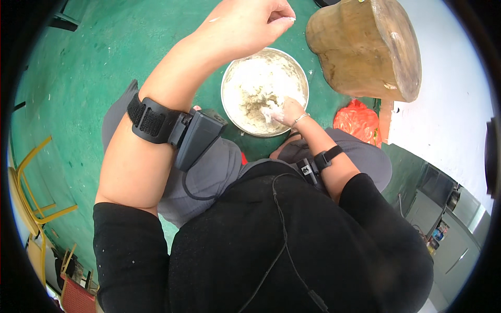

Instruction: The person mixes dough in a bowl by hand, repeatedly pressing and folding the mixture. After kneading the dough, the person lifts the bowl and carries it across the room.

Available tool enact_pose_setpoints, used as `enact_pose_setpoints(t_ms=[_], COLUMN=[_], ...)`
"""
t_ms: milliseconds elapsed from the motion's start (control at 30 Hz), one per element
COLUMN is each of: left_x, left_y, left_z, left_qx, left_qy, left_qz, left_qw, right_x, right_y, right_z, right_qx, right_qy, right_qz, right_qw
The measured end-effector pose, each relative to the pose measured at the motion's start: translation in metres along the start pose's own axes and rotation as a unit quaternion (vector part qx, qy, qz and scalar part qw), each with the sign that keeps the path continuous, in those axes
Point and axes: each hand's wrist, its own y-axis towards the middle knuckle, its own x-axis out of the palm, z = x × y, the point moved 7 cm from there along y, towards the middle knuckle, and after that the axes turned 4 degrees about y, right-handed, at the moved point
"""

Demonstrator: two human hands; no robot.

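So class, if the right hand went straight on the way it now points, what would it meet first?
The right hand would first meet more of the pale mixture it touches; then, probably, the left wall of the metal bowl, though depth is unclear.

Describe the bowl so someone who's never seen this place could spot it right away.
On the green floor, find the big wooden stump at the upper right. To its left, nearer the person, sits a round silver bowl with their right hand in it. Unlike the stump and the red plastic bag nearby, it holds a white, lumpy mixture.
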Motion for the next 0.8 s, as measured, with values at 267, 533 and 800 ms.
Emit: enact_pose_setpoints(t_ms=[267, 533, 800], left_x=[0.012, 0.006, -0.011], left_y=[0.010, 0.016, 0.017], left_z=[-0.025, -0.041, -0.065], left_qx=[0.010, 0.017, -0.025], left_qy=[0.059, 0.058, 0.049], left_qz=[0.005, -0.004, 0.030], left_qw=[0.998, 0.998, 0.998], right_x=[0.042, 0.089, 0.092], right_y=[0.055, 0.116, 0.144], right_z=[0.027, 0.009, 0.019], right_qx=[0.065, 0.116, 0.201], right_qy=[-0.049, 0.049, 0.008], right_qz=[0.032, -0.002, -0.047], right_qw=[0.996, 0.992, 0.978])
